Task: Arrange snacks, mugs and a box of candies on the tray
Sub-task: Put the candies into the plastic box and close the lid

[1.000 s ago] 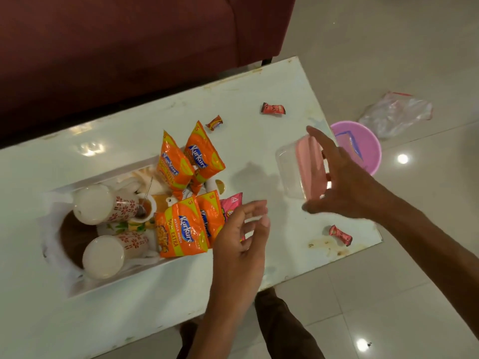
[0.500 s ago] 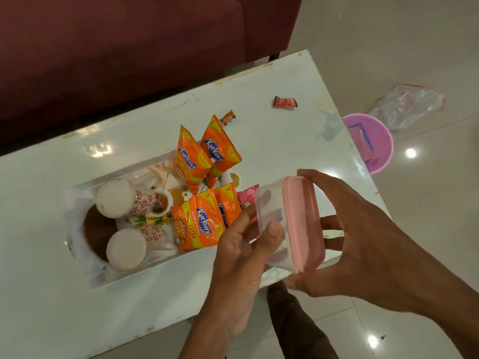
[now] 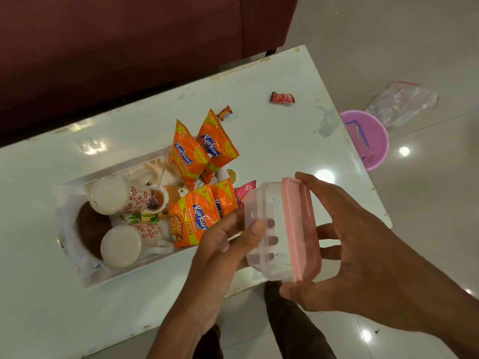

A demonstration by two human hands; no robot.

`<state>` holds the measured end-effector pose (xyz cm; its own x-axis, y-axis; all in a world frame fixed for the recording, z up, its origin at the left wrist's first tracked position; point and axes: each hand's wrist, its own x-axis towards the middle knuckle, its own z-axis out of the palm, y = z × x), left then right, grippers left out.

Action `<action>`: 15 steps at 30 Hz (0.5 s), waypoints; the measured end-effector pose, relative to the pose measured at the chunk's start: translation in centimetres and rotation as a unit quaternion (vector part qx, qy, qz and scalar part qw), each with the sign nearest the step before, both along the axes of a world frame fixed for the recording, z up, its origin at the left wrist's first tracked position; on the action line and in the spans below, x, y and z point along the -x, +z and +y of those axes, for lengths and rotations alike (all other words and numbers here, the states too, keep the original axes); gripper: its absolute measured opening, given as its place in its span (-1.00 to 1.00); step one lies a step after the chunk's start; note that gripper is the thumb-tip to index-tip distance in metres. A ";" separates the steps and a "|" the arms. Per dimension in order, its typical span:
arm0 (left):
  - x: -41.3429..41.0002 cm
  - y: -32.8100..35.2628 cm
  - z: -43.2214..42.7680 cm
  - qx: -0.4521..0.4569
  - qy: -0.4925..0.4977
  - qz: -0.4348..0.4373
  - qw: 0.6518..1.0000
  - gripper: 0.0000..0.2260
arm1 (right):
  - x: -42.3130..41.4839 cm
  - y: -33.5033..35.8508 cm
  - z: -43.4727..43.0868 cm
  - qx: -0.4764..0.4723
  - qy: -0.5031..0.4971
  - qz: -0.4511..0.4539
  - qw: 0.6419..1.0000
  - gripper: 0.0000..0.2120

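I hold a clear plastic box with a pink lid tilted on its side above the table's near edge. My left hand grips its clear body and my right hand clasps the lid side. The box looks empty. To the left, a white tray lies on the table, holding two white mugs with red flowers lying on their sides and several orange snack packets. A pink packet peeks out behind the box.
Two wrapped candies lie loose on the white table: a red one far right and a small one beyond the packets. A pink bin and a clear plastic bag sit on the floor right. A maroon sofa stands behind.
My right hand brought the box from over the table's right side down toward me. My left hand rose and took hold of its clear body.
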<state>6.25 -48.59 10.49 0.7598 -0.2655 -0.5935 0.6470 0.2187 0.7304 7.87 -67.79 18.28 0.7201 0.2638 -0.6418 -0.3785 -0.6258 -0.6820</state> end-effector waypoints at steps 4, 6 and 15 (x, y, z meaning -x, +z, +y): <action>-0.5 0.2 1.0 0.030 0.044 0.030 0.998 -0.64 | -1.4 0.5 -1.2 -0.097 -0.070 0.041 0.992 0.10; -0.6 0.5 1.1 0.066 0.060 0.043 0.995 -0.60 | -2.1 0.5 -1.4 -0.100 -0.084 0.027 0.991 0.10; -1.5 0.8 -0.5 0.104 0.084 0.038 0.990 -0.54 | -5.9 -1.5 -3.4 0.013 -0.081 -0.058 0.995 0.15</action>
